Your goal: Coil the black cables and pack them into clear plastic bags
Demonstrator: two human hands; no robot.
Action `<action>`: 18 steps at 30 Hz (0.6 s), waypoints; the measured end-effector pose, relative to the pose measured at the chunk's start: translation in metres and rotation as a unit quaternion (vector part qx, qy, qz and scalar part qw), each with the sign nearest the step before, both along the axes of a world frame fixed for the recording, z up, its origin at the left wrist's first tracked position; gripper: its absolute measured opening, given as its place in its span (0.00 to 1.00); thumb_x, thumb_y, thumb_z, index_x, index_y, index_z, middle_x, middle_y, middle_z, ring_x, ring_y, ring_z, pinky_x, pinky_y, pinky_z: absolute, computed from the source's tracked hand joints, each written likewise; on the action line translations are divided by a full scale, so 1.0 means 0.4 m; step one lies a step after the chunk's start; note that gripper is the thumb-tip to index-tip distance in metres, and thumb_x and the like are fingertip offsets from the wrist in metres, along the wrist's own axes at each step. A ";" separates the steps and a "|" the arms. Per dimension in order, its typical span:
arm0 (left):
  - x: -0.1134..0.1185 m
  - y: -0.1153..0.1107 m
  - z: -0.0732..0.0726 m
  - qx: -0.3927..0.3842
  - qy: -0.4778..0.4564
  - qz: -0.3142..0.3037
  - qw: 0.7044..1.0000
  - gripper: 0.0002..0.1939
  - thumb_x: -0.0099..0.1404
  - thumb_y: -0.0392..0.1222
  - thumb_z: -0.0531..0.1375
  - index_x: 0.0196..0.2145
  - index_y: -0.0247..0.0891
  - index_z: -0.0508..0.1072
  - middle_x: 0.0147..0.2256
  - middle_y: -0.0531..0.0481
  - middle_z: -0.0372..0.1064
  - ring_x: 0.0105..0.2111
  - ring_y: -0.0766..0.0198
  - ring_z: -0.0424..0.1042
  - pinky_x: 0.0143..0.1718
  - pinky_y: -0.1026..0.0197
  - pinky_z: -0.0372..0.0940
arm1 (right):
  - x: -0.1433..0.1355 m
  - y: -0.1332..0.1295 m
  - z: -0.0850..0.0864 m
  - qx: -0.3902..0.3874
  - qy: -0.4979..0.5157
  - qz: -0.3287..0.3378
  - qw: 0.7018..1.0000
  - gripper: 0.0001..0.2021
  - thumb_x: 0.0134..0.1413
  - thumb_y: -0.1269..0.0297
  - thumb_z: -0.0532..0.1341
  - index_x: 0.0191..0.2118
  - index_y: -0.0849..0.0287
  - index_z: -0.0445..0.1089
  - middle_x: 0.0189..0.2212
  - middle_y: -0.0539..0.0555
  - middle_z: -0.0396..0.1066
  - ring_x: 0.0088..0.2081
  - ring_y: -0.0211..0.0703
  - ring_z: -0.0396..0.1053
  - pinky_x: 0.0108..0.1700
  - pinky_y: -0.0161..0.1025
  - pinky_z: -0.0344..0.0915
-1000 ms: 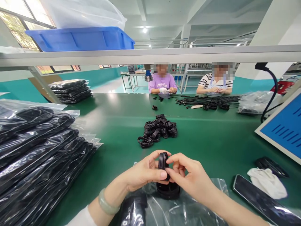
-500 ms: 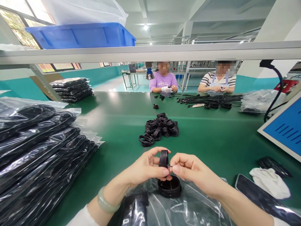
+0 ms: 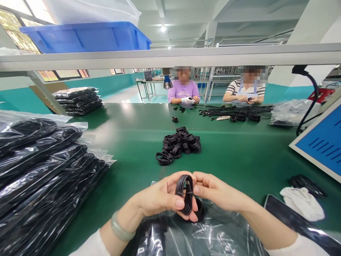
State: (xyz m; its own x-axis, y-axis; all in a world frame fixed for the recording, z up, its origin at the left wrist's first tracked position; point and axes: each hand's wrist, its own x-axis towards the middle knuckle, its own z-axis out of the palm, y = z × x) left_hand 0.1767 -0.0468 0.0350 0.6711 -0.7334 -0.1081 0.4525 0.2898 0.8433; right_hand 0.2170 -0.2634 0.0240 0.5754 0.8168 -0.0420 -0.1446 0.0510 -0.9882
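Observation:
My left hand [image 3: 160,197] and my right hand [image 3: 213,190] together hold a small black coiled cable [image 3: 185,192] upright between thumbs and fingers, just above the near edge of the green table [image 3: 239,156]. Under the hands lies another black coil [image 3: 199,211] on clear plastic bags [image 3: 213,234]. A heap of similar black coiled cables [image 3: 181,144] sits on the table a little beyond my hands.
Stacks of bagged black cables [image 3: 45,170] fill the left side, with more stacked [image 3: 78,100] farther back. A phone [image 3: 301,224], a white cloth [image 3: 302,208] and a blue-faced panel [image 3: 319,142] are at the right. Two people sit across the table beside loose cables [image 3: 237,114]. A blue bin [image 3: 85,37] rests on the overhead shelf.
The coil in my hands has turned from edge-on to show its loop more openly, and both hands have dropped slightly toward me, covering the coil on the bags.

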 end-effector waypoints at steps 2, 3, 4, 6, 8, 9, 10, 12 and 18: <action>0.001 0.000 -0.001 -0.008 0.002 -0.002 1.000 0.26 0.57 0.42 0.71 0.49 0.40 0.66 0.38 0.43 0.77 0.36 0.56 0.81 0.35 0.63 0.74 | 0.001 0.004 -0.006 -0.001 0.031 -0.004 1.000 0.19 0.60 0.46 0.62 0.43 0.58 0.66 0.27 0.46 0.67 0.26 0.34 0.60 0.32 0.33 0.57; 0.001 -0.001 -0.002 -0.011 0.002 -0.003 1.000 0.26 0.56 0.41 0.71 0.49 0.40 0.66 0.38 0.43 0.77 0.36 0.56 0.81 0.35 0.64 0.74 | 0.002 0.004 -0.007 -0.013 0.038 -0.019 0.999 0.19 0.61 0.46 0.61 0.44 0.57 0.65 0.25 0.44 0.64 0.24 0.32 0.55 0.28 0.32 0.53; 0.001 0.000 -0.002 -0.011 0.001 -0.002 1.000 0.27 0.56 0.41 0.72 0.50 0.41 0.66 0.38 0.43 0.77 0.35 0.56 0.81 0.34 0.64 0.74 | 0.001 0.005 -0.006 -0.031 0.034 -0.051 0.998 0.18 0.61 0.46 0.60 0.43 0.57 0.64 0.23 0.42 0.60 0.22 0.32 0.52 0.26 0.31 0.49; 0.001 0.000 -0.003 -0.005 -0.003 0.009 1.000 0.30 0.55 0.41 0.72 0.53 0.41 0.65 0.39 0.42 0.77 0.35 0.56 0.81 0.34 0.64 0.74 | -0.006 0.004 0.001 -0.061 -0.008 -0.148 0.987 0.16 0.62 0.48 0.60 0.40 0.57 0.64 0.23 0.42 0.57 0.24 0.33 0.51 0.27 0.31 0.49; 0.003 0.001 -0.004 0.004 -0.004 0.031 0.999 0.32 0.56 0.41 0.72 0.55 0.42 0.64 0.39 0.41 0.78 0.36 0.56 0.81 0.35 0.64 0.74 | -0.024 0.005 0.014 -0.075 -0.077 -0.241 0.964 0.13 0.63 0.51 0.60 0.36 0.56 0.63 0.25 0.43 0.59 0.27 0.35 0.56 0.30 0.32 0.54; 0.003 0.001 -0.005 0.005 -0.002 0.041 0.999 0.32 0.57 0.41 0.71 0.55 0.43 0.63 0.39 0.42 0.78 0.36 0.56 0.81 0.36 0.63 0.74 | -0.036 0.006 0.020 -0.080 -0.113 -0.268 0.953 0.12 0.63 0.52 0.60 0.35 0.56 0.63 0.25 0.44 0.60 0.28 0.36 0.58 0.31 0.33 0.56; 0.005 0.001 -0.007 0.005 0.003 0.048 0.999 0.31 0.57 0.41 0.71 0.55 0.43 0.64 0.39 0.42 0.77 0.37 0.56 0.81 0.37 0.63 0.74 | -0.050 0.008 0.025 -0.086 -0.145 -0.279 0.945 0.11 0.63 0.54 0.60 0.35 0.55 0.64 0.25 0.45 0.61 0.29 0.37 0.59 0.31 0.34 0.57; 0.007 0.000 -0.010 0.004 0.013 0.050 0.999 0.31 0.58 0.42 0.71 0.55 0.42 0.64 0.38 0.43 0.77 0.37 0.56 0.81 0.37 0.63 0.74 | -0.075 0.015 0.031 -0.103 -0.205 -0.276 0.933 0.06 0.62 0.58 0.61 0.38 0.54 0.68 0.24 0.45 0.61 0.27 0.37 0.58 0.30 0.34 0.57; 0.011 -0.002 -0.025 -0.011 0.015 0.044 0.999 0.31 0.58 0.39 0.70 0.56 0.43 0.64 0.38 0.46 0.76 0.37 0.57 0.81 0.37 0.63 0.75 | -0.097 0.015 0.057 -0.056 -0.203 -0.185 0.960 0.09 0.66 0.62 0.57 0.37 0.55 0.73 0.32 0.49 0.68 0.31 0.38 0.70 0.36 0.35 0.64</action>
